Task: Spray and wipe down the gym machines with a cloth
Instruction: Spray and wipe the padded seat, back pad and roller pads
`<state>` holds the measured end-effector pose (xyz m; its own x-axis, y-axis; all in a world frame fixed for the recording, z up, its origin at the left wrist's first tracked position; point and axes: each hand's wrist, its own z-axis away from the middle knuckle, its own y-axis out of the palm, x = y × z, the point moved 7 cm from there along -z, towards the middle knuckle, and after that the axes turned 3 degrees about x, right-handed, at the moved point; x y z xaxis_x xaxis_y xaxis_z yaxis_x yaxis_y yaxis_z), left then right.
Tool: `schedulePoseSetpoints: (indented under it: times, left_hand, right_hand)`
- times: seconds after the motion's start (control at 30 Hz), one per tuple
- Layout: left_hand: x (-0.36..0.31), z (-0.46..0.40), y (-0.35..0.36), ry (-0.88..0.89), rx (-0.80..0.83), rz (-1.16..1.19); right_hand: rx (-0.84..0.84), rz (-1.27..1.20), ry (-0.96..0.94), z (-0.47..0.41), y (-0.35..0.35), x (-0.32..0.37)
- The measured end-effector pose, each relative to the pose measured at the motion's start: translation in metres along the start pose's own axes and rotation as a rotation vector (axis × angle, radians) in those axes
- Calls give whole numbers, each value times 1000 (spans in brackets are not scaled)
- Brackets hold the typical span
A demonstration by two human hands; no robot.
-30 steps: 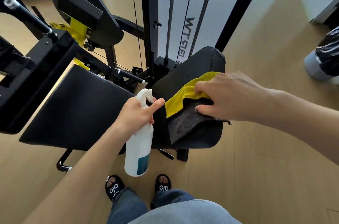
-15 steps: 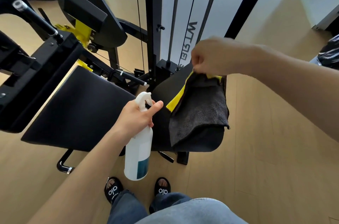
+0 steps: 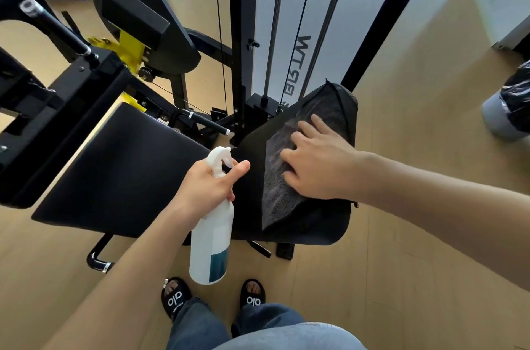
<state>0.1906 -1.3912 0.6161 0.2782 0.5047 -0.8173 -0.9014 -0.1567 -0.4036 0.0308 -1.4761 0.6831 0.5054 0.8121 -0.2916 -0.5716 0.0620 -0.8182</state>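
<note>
Left of the black upright frame post [image 3: 243, 34], a long black padded bench [image 3: 114, 166] slopes across the wooden floor, and behind it sit a black round cam plate [image 3: 143, 31] and a yellow metal bracket [image 3: 129, 45]. Just in front of the post's base, the left hand [image 3: 206, 186] is wrapped tight around the neck of a white plastic spray bottle with a blue label [image 3: 210, 243], thumb lying up beside the white trigger head; the bottle hangs upright, below the bench's near edge. Right of the post, a smaller black seat pad [image 3: 309, 223] carries a dark grey microfibre cloth [image 3: 278, 174] spread over its top, reaching up to the pad's far end. The right hand [image 3: 318, 166] lies flat on this cloth with fingers spread, pressing it to the pad rather than pinching it. Further right of the post, near the frame's edge, a grey bin with a black liner [image 3: 507, 111] stands on the floor. Below the post, near the bottom, two feet in black slides [image 3: 212, 298] and blue jeans show.
</note>
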Motion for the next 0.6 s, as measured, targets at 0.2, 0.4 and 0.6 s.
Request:
schedulePoseSetpoints:
  times: [0.2, 0.4, 0.6]
  left_hand:
    - [3, -2, -2, -39, -12, 0]
    - [2, -15, -8, -14, 12, 3]
    - [8, -9, -20, -28, -17, -8]
  right_hand:
    - [276, 91, -15, -23, 24, 16]
    - [222, 70, 208, -72, 12, -52]
    - [115, -169, 506, -89, 2, -108]
